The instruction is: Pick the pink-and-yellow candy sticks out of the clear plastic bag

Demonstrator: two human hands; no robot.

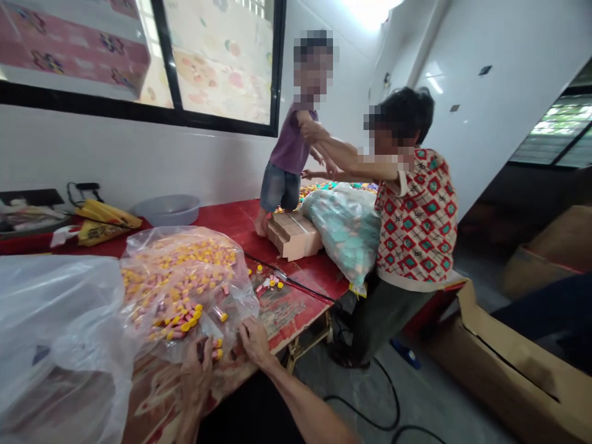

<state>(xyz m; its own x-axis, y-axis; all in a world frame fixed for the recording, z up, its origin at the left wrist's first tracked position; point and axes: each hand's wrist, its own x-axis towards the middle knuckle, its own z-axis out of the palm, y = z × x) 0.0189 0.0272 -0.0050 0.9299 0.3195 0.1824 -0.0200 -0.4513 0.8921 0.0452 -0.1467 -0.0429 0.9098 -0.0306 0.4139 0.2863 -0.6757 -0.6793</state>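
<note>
My left hand (pixel 197 365) is curled at the near edge of the table. Several small pink tubes with yellow caps (pixel 217 349) stick out sideways at its fingers, stacked one above another. A dark spot shows among those fingers, too small to name. My right hand (pixel 254 340) rests on the worn tabletop beside the plastic bag's edge, fingers loosely spread and bent, with nothing visible in them. Just beyond both hands lies a clear plastic bag (pixel 152 237) full of the same tubes. One single clear tube with a yellow cap (pixel 221 314) lies near its opening.
A white plastic sheet (pixel 60 308) covers the left side. Further back are loose tubes (pixel 271 283), a black cable (pixel 296 280), a cardboard box (pixel 296 234), a basin (pixel 166 209) and a bulging bag (pixel 346 228). A person (pixel 416 216) grips a small person (pixel 289 145) on the table.
</note>
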